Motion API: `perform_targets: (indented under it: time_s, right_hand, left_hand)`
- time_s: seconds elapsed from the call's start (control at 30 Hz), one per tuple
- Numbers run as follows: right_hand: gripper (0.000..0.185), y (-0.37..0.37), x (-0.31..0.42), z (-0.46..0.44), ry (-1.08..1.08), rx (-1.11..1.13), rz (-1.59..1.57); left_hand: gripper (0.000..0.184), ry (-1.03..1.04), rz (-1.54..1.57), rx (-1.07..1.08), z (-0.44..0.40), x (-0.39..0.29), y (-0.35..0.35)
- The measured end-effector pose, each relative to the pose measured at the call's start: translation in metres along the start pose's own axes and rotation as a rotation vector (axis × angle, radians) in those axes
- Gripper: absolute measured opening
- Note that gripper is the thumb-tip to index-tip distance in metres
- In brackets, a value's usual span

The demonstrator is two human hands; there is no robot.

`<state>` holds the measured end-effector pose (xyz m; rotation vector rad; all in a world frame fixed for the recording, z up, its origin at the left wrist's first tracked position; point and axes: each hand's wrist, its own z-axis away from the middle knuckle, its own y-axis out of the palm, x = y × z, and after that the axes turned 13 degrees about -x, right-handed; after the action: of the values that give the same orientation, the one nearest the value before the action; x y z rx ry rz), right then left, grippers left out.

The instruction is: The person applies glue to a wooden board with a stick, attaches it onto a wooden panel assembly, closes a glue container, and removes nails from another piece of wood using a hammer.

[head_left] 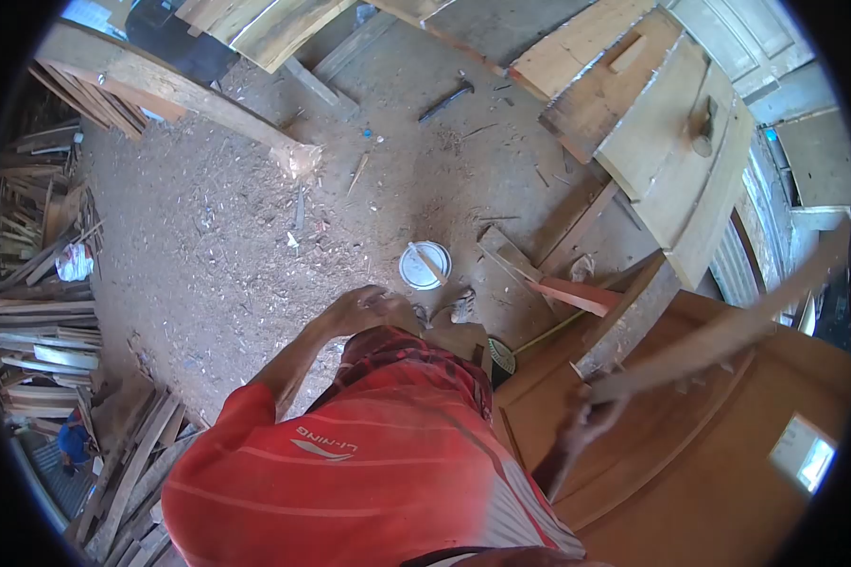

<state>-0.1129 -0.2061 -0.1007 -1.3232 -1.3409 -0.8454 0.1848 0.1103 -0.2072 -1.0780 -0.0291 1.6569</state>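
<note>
Risk: the long wooden strip [723, 333] could swing and scuff the brown panel [652, 472] or clip the pale boards [667, 175], since it's gripped near one end and the far end sticks out. Blur there suggests motion. Right hand [586, 416] is closed round the strip's near end, low at the right side, forearm angled up. Strip slants over the panel. Left arm bent, left hand [373, 310] by the waist; can't tell finger spread.

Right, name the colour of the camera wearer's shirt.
The shirt is mostly red, seen best in the head view.
</note>
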Motion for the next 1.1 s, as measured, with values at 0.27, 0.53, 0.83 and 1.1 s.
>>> perform_targets:
  time_s: [0.27, 0.53, 0.83, 1.1]
  right_hand:
    - [0.028, 0.179, -0.038, 0.077, 0.252, 0.926, 0.479]
    - [0.024, 0.375, -0.202, 0.092, 0.210, 1.337, 0.403]
    - [0.057, 0.648, -0.634, 0.058, -0.158, 1.063, 0.703]
    - [0.055, 0.823, -0.699, 0.023, -0.234, 1.140, 0.701]
  left_hand:
    - [0.097, 0.065, 1.200, -0.031, -0.058, -0.062, 0.020]
    - [0.054, -0.459, 1.222, -0.183, -0.277, 0.096, 0.020]
    - [0.043, -0.664, 1.070, -0.219, -0.421, 0.242, 0.034]
    - [0.041, -0.576, 1.035, -0.150, -0.414, 0.233, -0.048]
